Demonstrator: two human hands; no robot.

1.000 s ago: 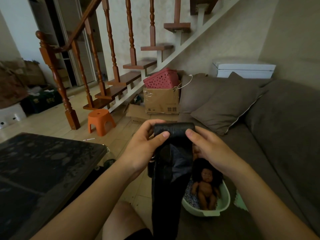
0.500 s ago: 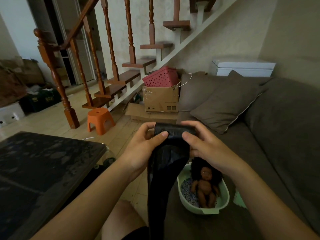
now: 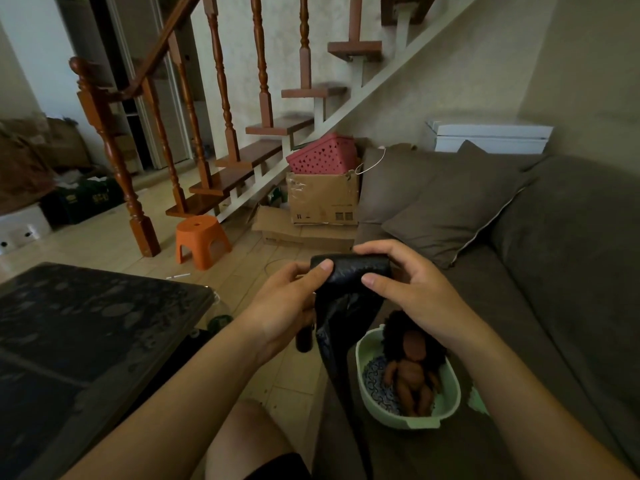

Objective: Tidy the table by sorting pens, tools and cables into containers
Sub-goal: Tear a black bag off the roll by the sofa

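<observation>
I hold a roll of black plastic bags (image 3: 349, 270) in front of me, above the sofa's front edge. My left hand (image 3: 287, 306) grips its left end, thumb on top. My right hand (image 3: 408, 289) curls round its right end, thumb pressing the front. A loose black bag strip (image 3: 337, 341) hangs down from the roll between my arms. A small dark object (image 3: 304, 337) sticks out below my left palm; what it is I cannot tell. The dark table (image 3: 86, 327) lies at the left.
A pale green tub (image 3: 433, 414) with a doll in it sits on the brown sofa (image 3: 554, 306) below my right hand. Beyond are an orange stool (image 3: 201, 240), cardboard boxes (image 3: 322, 199) with a pink basket (image 3: 323, 155) on top, and a wooden staircase (image 3: 242, 161).
Both hands have lowered the roll slightly and the hanging strip has narrowed and gathered. My right fingers have wrapped further over the roll's right end.
</observation>
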